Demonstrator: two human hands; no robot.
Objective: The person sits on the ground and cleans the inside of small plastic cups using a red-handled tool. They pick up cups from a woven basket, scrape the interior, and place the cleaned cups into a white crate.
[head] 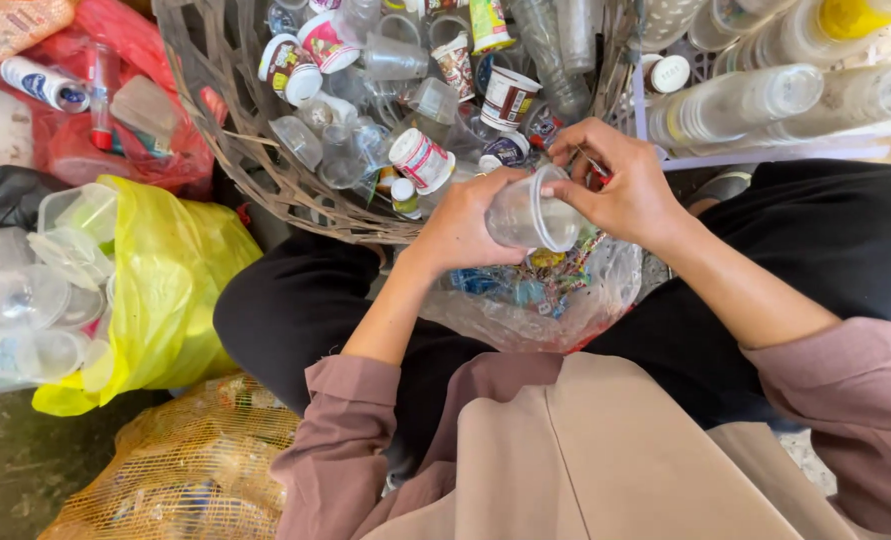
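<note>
A clear plastic cup [531,218] lies on its side between both hands, its mouth turned right. My left hand [463,222] wraps around the cup's base and body. My right hand [617,186] pinches the cup's rim with thumb and fingers and touches a thin strip at the rim. Under the hands, between my knees, sits a clear plastic bag [525,310] with colourful scraps in it. Just beyond the hands stands a woven basket [227,120] heaped with clear and printed plastic cups.
A yellow plastic bag [170,290] with clear plastic containers stands at the left. Behind it is a red bag [125,140]. A mesh sack [190,470] lies at the lower left. Stacked clear cups lie in a white crate [765,152] at the upper right.
</note>
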